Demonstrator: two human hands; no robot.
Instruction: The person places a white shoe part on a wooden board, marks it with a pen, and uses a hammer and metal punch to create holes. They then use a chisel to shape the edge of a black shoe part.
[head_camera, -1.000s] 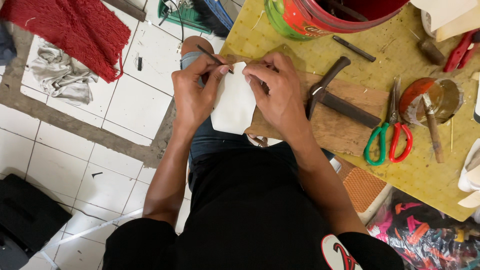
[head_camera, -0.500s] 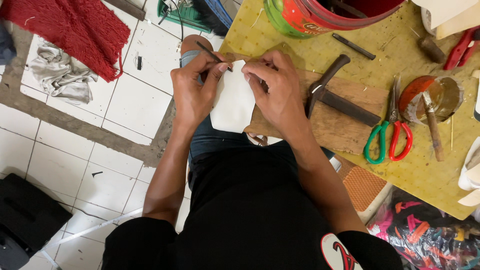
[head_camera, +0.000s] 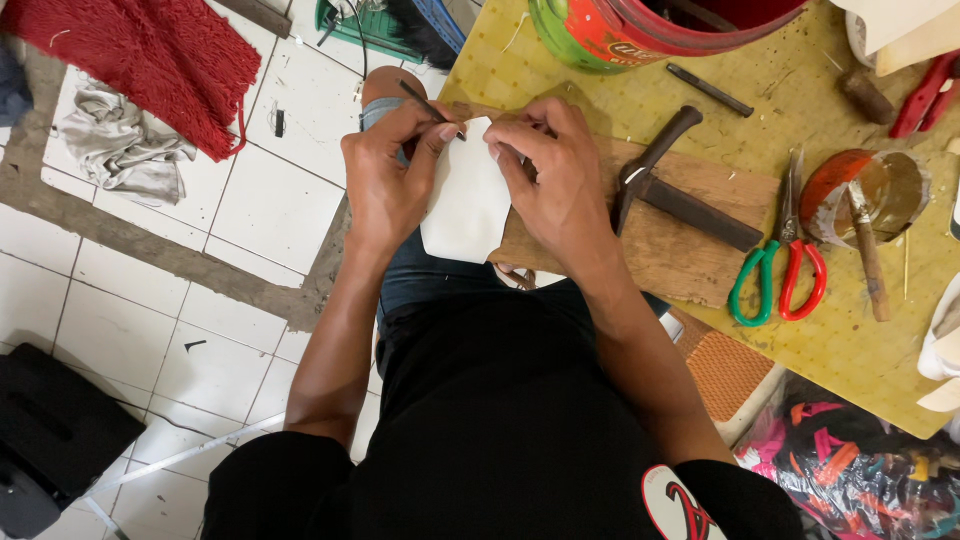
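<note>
over our lap, at the near edge of the wooden board (head_camera: 660, 245), we hold a white cut piece of sheet material (head_camera: 465, 205) between both hands. our left hand (head_camera: 385, 180) is closed in a pinch on the piece's upper left edge and also grips a thin dark tool (head_camera: 425, 103), whose tip meets the top corner of the piece. our right hand (head_camera: 555, 175) is closed on the upper right edge, fingertips pressing it from above. the piece looks light and thin, and it curves a little where it hangs free below our fingers, so we judge it flexible rather than stiff, likely to bend or crease if pressed in the middle. its smooth face may slip, so the edges near the top corner, where we already pinch it, seem the sound place to hold. on the yellow worktop (head_camera: 860, 340) beside us lie a hammer (head_camera: 670, 185), scissors with green and red handles (head_camera: 780, 270), and an open tin (head_camera: 865, 195) with a brush in it, all well apart from the piece.
</note>
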